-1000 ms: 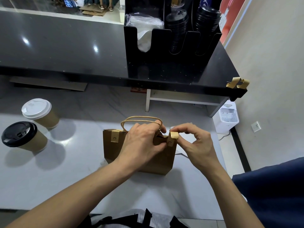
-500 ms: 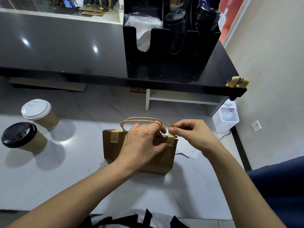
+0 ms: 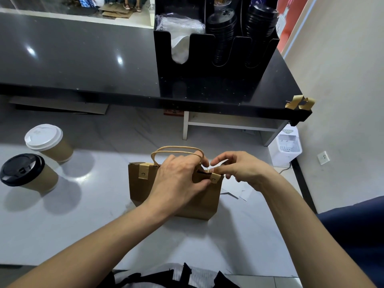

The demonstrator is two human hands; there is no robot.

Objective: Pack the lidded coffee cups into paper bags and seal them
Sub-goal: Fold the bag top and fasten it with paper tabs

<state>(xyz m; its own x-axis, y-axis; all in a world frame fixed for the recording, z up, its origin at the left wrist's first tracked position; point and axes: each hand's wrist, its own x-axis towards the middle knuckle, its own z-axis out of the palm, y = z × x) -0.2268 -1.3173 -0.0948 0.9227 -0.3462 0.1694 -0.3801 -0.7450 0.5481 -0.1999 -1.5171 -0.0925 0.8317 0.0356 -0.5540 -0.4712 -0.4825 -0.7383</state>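
A small brown paper bag (image 3: 143, 192) with twisted paper handles stands upright on the white table (image 3: 62, 225). One tan sticker (image 3: 143, 174) seals its top at the left; a second tan sticker (image 3: 214, 179) folds over the top edge at the right. My left hand (image 3: 178, 181) grips the bag's top below the handles, thumb beside the right sticker. My right hand (image 3: 239, 169) pinches the bag's top edge at that sticker from behind. Two lidded coffee cups stand at the left: one with a white lid (image 3: 48, 142), one with a black lid (image 3: 27, 173).
A black counter (image 3: 83, 59) runs across the back, bearing a black organizer (image 3: 207, 80) with napkins and stacked black lids. Tan sticker strips (image 3: 299, 102) hang at the counter's right corner. White paper scraps (image 3: 241, 193) lie right of the bag. A wall stands at the right.
My right hand has brought the tan sticker down over the bag's right top edge and now presses it there; my left hand has kept its grip on the bag.
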